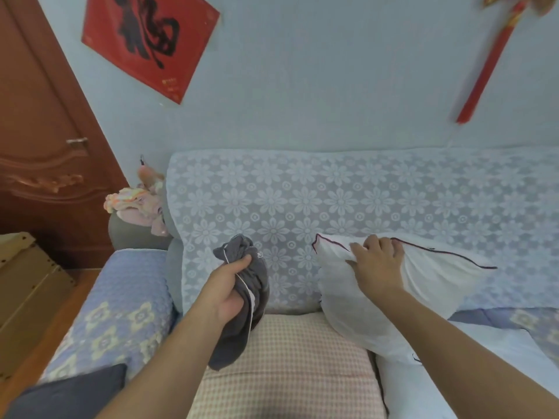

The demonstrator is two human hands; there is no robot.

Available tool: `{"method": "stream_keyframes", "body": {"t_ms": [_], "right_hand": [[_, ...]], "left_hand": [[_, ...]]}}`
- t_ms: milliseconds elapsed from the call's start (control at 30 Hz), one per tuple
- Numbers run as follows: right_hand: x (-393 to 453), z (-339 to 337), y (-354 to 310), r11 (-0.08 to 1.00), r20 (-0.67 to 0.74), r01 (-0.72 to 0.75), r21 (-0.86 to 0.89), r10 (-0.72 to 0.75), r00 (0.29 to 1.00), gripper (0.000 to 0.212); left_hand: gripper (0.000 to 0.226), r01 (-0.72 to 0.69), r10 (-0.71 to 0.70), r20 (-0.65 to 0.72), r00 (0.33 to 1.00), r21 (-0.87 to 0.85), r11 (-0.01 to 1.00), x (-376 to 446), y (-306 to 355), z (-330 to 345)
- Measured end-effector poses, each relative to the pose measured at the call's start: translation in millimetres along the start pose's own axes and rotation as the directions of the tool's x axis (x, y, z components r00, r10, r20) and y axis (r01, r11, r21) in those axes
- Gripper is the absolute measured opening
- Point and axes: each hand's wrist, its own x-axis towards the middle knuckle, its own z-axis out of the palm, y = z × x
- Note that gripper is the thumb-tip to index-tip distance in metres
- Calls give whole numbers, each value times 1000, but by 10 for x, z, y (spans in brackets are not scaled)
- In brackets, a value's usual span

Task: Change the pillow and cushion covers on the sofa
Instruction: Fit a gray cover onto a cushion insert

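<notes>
Nearest, the left hand [230, 290] grips a bunched grey cover [246, 297] over the checked cushion [287, 367]; hanging loose, it may slip or tangle. Rightward, the right hand [378, 264] pinches the white pillow [393, 294] against the sofa back [332, 201]; it could topple.

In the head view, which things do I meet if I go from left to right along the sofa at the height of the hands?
Blue patterned armrest cover → left hand gripping dark grey cover → right hand → white pillow.
</notes>
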Motion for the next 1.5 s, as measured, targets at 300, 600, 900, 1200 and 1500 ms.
{"method": "stream_keyframes", "body": {"t_ms": [300, 600, 900, 1200, 1500], "right_hand": [[531, -1166, 93, 790, -397, 336, 513, -128, 909, 34], [324, -1059, -321, 591, 103, 233, 772, -479, 872, 28], [339, -955, -696, 651, -81, 463, 602, -527, 846, 49], [304, -968, -813, 579, 74, 240, 779, -466, 882, 40], [217, -1067, -833, 191, 306, -284, 940, -96, 947, 4]], "left_hand": [[30, -136, 126, 98, 987, 108, 985, -117, 213, 233], [22, -277, 250, 131, 959, 269, 923, -359, 218, 447], [31, -380, 329, 192, 925, 413, 827, -524, 493, 338], [21, -457, 176, 458, 872, 888, -44, -661, 893, 443], [34, -758, 464, 664, 587, 652, 27, -491, 36, 442]]}}
